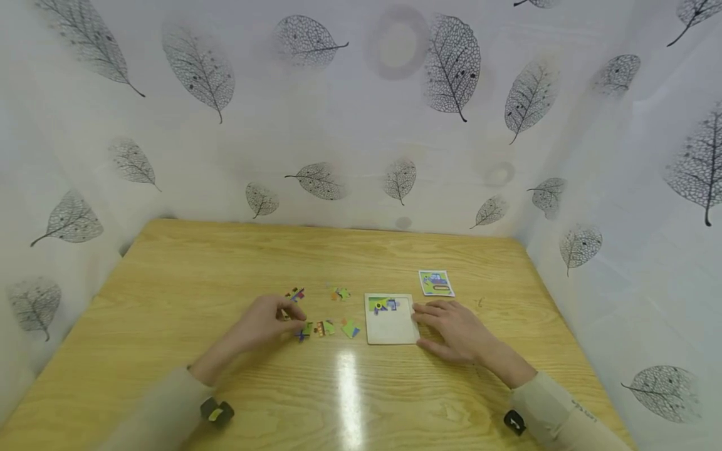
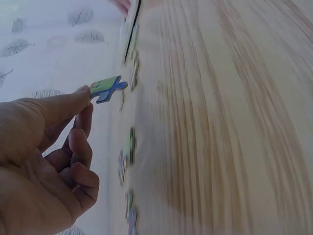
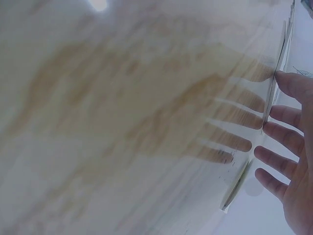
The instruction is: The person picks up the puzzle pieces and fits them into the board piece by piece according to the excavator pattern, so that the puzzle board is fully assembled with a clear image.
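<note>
Left hand point(image 1: 266, 322) pinches piece point(image 2: 105, 89), lower frame, left of centre. Right hand point(image 1: 458, 332), fingers extended, touches board point(image 1: 390, 329), lower centre-right. Board's top partly filled, rest bare; loose pieces point(image 1: 350, 329) lie left.

Left of the puzzle board point(image 1: 393, 330), loose pieces point(image 1: 350, 329) obstructed a low pass; the right hand point(image 1: 458, 332) blocked its right edge; in front, bare tabletop point(image 1: 400, 394) allowed passage.
</note>
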`<state>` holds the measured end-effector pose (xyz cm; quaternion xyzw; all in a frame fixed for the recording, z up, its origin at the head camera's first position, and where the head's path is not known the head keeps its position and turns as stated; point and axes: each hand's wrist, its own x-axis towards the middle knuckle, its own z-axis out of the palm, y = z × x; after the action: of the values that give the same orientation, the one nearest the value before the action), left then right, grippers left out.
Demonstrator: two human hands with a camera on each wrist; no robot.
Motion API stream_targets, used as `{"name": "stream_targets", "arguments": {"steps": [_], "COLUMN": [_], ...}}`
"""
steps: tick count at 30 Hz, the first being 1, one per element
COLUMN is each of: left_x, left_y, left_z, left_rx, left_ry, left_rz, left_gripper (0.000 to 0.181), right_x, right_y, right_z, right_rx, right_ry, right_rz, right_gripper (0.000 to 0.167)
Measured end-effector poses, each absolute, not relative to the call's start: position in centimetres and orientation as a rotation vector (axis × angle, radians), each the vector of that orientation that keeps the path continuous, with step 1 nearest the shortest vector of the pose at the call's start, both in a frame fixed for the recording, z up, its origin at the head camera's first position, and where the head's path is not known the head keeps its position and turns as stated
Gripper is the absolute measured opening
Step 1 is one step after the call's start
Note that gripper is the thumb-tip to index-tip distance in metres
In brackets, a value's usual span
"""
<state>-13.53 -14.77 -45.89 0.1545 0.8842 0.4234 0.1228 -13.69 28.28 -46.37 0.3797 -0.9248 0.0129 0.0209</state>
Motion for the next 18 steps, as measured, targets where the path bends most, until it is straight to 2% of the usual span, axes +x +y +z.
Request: {"name": "stream_targets", "arguments": {"steps": [18], "left_x": [-17.4], "left_y": [-2.2], "left_z": [-47.5], "left_rx": [0.455], "left_ry": [2.559], "left_rz": [1.502], "left_gripper": [0.006], "right_x": [-13.7], "right_y": [28.2], "right_z": [-46.3], "right_rx": [1.167], "right_ry": [-2.882], "right_rz": [0.066], "right_gripper": [0.051]}}
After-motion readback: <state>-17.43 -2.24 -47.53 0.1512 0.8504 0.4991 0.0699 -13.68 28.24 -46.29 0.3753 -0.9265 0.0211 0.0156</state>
